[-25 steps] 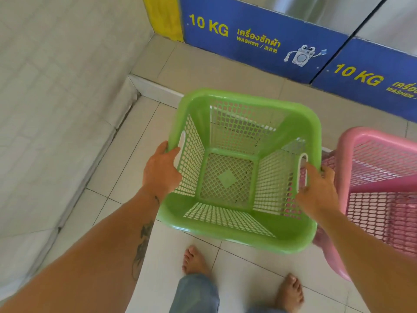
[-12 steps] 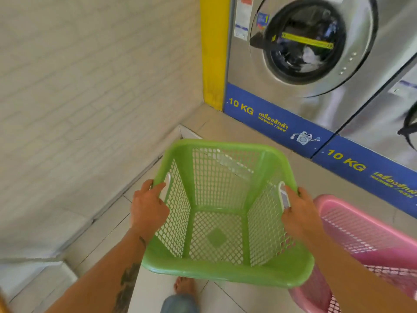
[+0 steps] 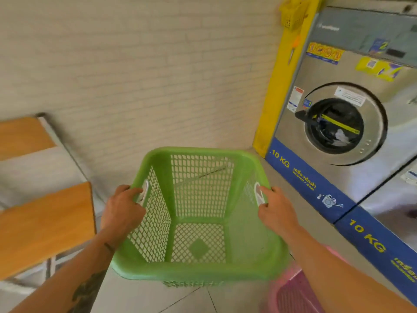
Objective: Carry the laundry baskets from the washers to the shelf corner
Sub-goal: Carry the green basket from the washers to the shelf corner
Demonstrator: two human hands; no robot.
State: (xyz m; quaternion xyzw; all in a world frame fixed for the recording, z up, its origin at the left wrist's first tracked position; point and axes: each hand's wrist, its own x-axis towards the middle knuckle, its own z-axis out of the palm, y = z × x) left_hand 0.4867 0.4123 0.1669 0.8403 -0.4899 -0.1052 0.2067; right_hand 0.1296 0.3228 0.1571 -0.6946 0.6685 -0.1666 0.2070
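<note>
Left hand (image 3: 123, 211) is clamped on the left handle slot of the green basket (image 3: 198, 213), fingers hooked through the opening. Right hand (image 3: 276, 211) is clamped likewise on the right handle slot. Both hands are set at matching height, 1 on each side wall, so the load is shared evenly and neither hand is nearer than the other.

Green basket is held clear of the floor (image 3: 144, 297), between the 2 forearms, open mouth upward and tipped slightly toward the wearer. It is seen to be empty; mesh bottom is visible. Its handle-to-handle axis runs left to right across the body.

Pink basket (image 3: 295, 292) is partly seen below the right forearm, low at the right, by the washers; whether it rests on the floor cannot be told.

Washer (image 3: 343, 123), marked 10 KG, stands to the right, door shut, laundry visible behind the glass. A yellow post (image 3: 274, 98) stands at its left edge. Pale brick wall (image 3: 146, 75) lies straight ahead.

Wooden shelf boards (image 3: 42, 224) on a metal frame are seen at the left. The shelf corner is judged to lie leftward of the basket, so the carry is expected to turn left, left hand leading.
</note>
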